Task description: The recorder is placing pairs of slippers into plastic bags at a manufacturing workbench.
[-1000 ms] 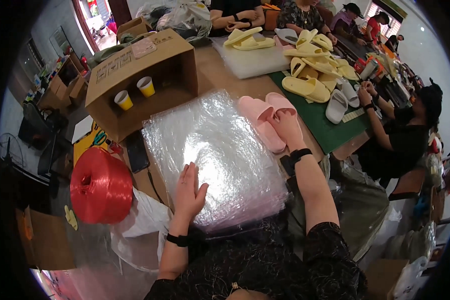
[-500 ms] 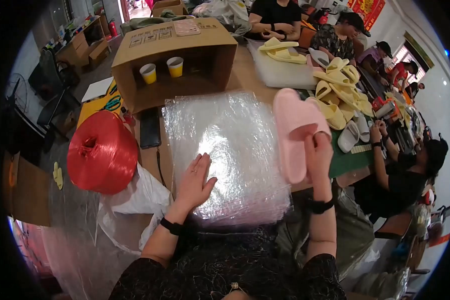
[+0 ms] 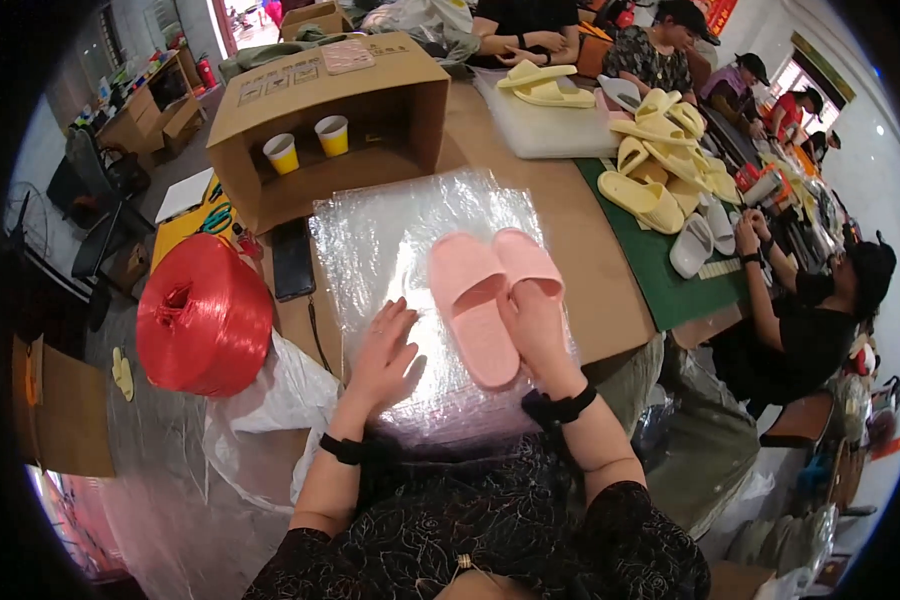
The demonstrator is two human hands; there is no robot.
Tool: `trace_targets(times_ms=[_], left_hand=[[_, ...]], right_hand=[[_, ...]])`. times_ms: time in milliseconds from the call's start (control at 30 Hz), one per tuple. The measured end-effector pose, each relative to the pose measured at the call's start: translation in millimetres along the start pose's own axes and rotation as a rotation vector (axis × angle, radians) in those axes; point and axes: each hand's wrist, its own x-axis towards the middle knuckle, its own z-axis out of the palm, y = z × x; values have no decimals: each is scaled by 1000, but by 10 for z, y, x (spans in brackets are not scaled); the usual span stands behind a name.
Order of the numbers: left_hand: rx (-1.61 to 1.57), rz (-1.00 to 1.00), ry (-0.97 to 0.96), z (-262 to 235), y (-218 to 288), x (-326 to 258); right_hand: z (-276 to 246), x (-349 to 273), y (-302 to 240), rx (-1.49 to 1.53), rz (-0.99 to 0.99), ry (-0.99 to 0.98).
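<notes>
A pair of pink slippers, the left one (image 3: 470, 290) and the right one (image 3: 526, 258), is over a stack of clear plastic bags (image 3: 385, 235) in front of me. My right hand (image 3: 536, 335) is closed on the right slipper, its fingertips inside the foot opening under the strap. The left slipper lies against it, toe pointing away, and my right thumb is near its inner edge. Left of the slippers, my left hand (image 3: 380, 350) lies open and flat on the shiny top bag, fingers stretched out, holding nothing.
A cardboard box (image 3: 370, 75) holding two yellow-and-white cups stands at the back left. A red twine roll (image 3: 210, 315) and a black phone (image 3: 292, 260) lie to the left. Yellow slippers (image 3: 660, 150) are heaped on the right near a green mat (image 3: 675, 285). Co-workers sit beyond.
My right hand has brought the pink slippers left from the stack's right edge to over its middle. They now show side by side. My left hand stays on the bags.
</notes>
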Motion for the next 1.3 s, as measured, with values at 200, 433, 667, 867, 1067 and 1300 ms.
trace_targets(times_ms=[200, 433, 667, 867, 1067, 1300], left_hand=[[-750, -169, 116, -330, 149, 131], [-116, -577, 409, -532, 47, 10], [-29, -584, 156, -293, 70, 119], [145, -572, -17, -259, 197, 298], [272, -263, 87, -419, 479, 228], [80, 34, -352, -222, 614, 202]], right_hand=[[-416, -26, 345, -37, 53, 118], [-544, -250, 580, 116, 126, 197], [-540, -501, 723, 362, 317, 340], [-476, -606, 614, 32, 125, 298], [-523, -617, 589, 91, 220, 364], [-837, -796, 657, 78, 227, 486]])
